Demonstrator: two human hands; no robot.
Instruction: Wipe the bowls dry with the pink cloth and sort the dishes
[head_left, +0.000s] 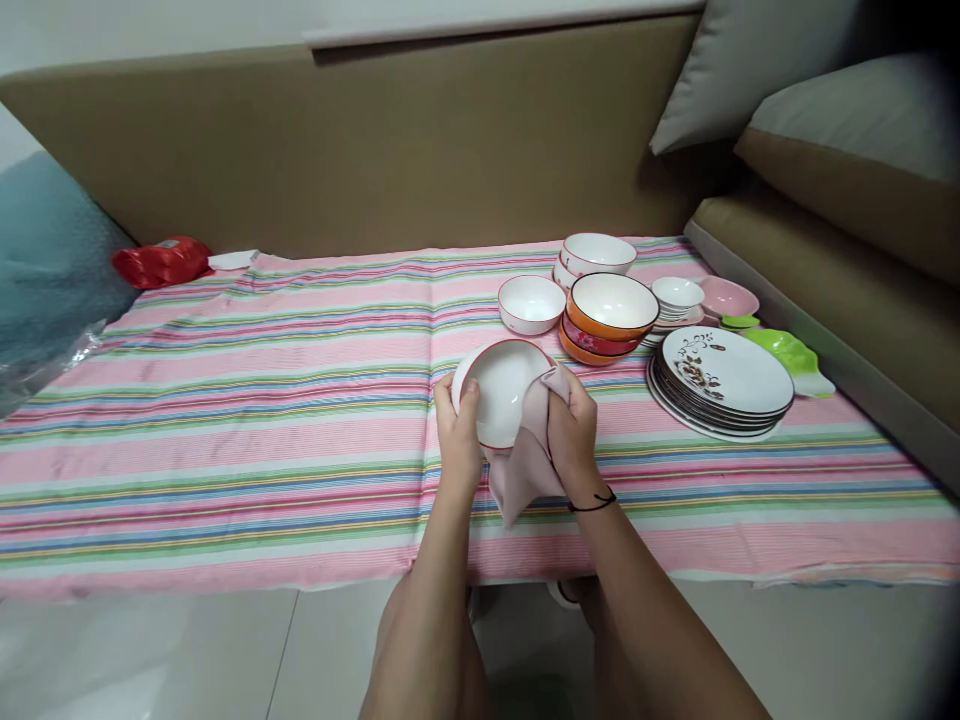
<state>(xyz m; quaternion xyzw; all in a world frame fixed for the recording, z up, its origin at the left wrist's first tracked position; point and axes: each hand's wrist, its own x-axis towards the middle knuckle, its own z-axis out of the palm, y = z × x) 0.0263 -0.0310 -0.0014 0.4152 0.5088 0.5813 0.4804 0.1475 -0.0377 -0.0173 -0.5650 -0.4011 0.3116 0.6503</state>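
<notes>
A white bowl (499, 385) with a red rim is held up over the striped cloth, tilted so its inside faces me. My left hand (459, 430) grips its left side, thumb over the rim and the other fingers behind. At the bowl's right side, my right hand (574, 425) is closed on a pinkish-grey cloth (525, 455), which is pressed over the rim and hangs down below. Just beyond stands another white bowl (531, 305). To its right is a stack of orange and red bowls (611, 310), with white red-rimmed bowls (598, 255) stacked behind.
Flowered plates (724, 375) are piled at the right, near a green leaf-shaped dish (787, 355), a pink bowl (727, 298) and small white bowls (677, 293). A striped cloth (225, 430) covers the surface. A red package (161, 262) lies far left; cushions (855, 130) border the right.
</notes>
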